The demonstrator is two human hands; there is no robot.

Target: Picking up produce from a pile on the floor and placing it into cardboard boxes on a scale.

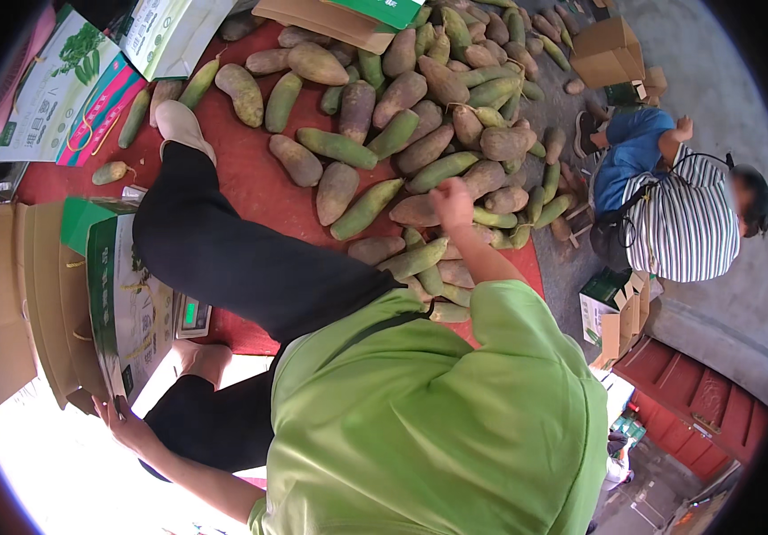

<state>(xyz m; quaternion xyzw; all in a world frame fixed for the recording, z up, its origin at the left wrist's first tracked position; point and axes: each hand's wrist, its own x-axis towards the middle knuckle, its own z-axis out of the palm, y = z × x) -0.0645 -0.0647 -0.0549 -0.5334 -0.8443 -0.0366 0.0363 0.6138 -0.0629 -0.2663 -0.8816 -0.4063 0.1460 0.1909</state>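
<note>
My left hand (125, 428) is closed on the edge of an open green-and-white carton (139, 308) at the lower left, its brown flaps spread outward. Beside that carton, a digital scale (192, 314) with a lit green display partly shows. Over the pile, my right hand (453, 205) has its fingers curled round the end of a reddish-brown radish (413, 211); the fingertips are partly hidden. Around it lie many long green radishes (366, 209) and reddish-brown ones, heaped on a red sheet (259, 192).
More printed cartons (63, 89) stand at the upper left. A person in a striped shirt (683, 218) sits at the right, near open brown boxes (607, 52) and a green-and-white box (600, 308). A red door (696, 392) is at the lower right.
</note>
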